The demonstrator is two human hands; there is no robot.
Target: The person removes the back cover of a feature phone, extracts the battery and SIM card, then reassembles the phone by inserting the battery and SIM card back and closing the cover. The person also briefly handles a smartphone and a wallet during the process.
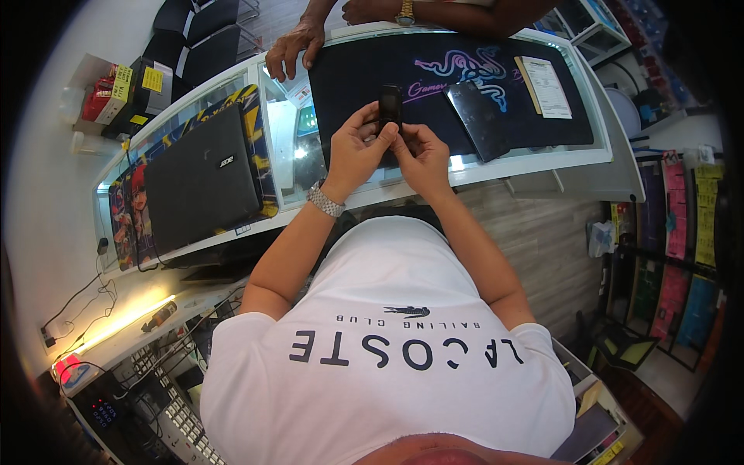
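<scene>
Both my hands are raised over the near edge of a black desk mat (356,62), meeting around a small black device (390,99) that looks like a phone. My left hand (355,151), with a metal watch on its wrist, grips the device's left side and lower end with thumb and fingers. From the right, my right hand (422,157) pinches the lower end, its thumb close to the left thumb. The device stands with its dark face partly visible; its lower part is hidden behind my fingers. A larger, flat dark tablet-like slab (477,120) lies on the mat to the right.
The mat rests on a white-framed glass counter (279,167). A closed black laptop (203,172) lies on a colourful mat at left. At the far right is a clipboard with paper (547,89). Across the counter, another person's hand (294,50) rests on the edge. Black chairs (205,50) stand beyond.
</scene>
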